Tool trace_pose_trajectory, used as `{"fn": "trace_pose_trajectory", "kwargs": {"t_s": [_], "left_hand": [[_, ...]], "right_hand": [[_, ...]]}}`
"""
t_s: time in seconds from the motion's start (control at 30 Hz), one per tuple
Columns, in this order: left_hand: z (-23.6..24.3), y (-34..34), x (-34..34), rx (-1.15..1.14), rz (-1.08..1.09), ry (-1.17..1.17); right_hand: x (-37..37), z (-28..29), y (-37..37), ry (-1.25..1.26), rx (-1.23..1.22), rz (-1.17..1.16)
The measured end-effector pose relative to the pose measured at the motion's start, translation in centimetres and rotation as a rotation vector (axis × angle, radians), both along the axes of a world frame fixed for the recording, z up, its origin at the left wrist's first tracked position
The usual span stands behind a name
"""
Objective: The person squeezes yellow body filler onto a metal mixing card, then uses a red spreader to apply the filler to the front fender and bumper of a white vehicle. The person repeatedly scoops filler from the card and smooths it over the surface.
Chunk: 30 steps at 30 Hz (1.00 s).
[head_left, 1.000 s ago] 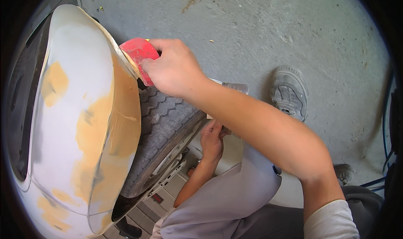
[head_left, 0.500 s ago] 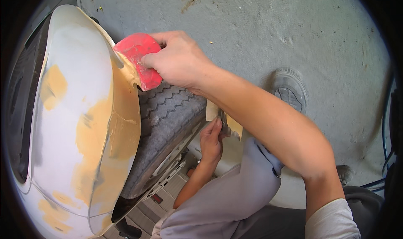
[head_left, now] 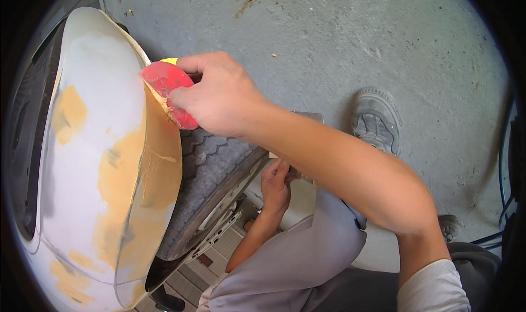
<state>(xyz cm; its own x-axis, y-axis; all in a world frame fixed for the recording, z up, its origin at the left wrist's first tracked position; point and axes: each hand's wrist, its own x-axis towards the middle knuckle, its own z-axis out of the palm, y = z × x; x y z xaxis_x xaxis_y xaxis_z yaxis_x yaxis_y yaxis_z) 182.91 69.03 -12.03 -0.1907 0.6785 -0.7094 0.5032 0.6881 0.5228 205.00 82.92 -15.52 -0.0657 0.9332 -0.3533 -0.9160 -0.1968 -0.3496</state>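
Note:
A white car body panel (head_left: 76, 191) with tan filler patches fills the left side. My right hand (head_left: 213, 90) grips a red flexible spreader (head_left: 167, 79) with tan paste along its edge, pressed against the panel's upper right edge. A small yellow piece shows behind the fingers. Lower down, my left hand (head_left: 276, 183) is closed on a flat metal plate (head_left: 309, 115), largely hidden behind my right forearm. A black tyre (head_left: 208, 175) sits in the wheel arch beside the panel.
Grey concrete floor (head_left: 422, 49) surrounds the car. My grey-trousered leg (head_left: 279, 257) lies below my arms, and a grey shoe (head_left: 375, 117) rests at right. A dark hose (head_left: 504, 147) runs along the far right.
My right hand and the red spreader rose slightly, then moved down and left along the panel edge. The plate in my left hand shifted and is now more hidden by my forearm.

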Motion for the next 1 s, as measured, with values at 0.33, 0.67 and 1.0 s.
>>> {"fn": "trace_pose_trajectory", "kwargs": {"t_s": [0.33, 0.67, 1.0], "left_hand": [[-0.4, 0.1, -0.9, -0.033, 0.021, -0.04], [-0.3, -0.3, -0.3, 0.018, -0.014, -0.089], [-0.4, 0.2, -1.1, -0.077, 0.014, -0.05]], "right_hand": [[-1.4, -0.4, 1.5, 0.011, -0.047, 0.039], [-0.2, 1.3, 0.2, 0.017, 0.009, -0.043], [-0.4, -1.0, -0.5, -0.01, -0.081, -0.047]]}}
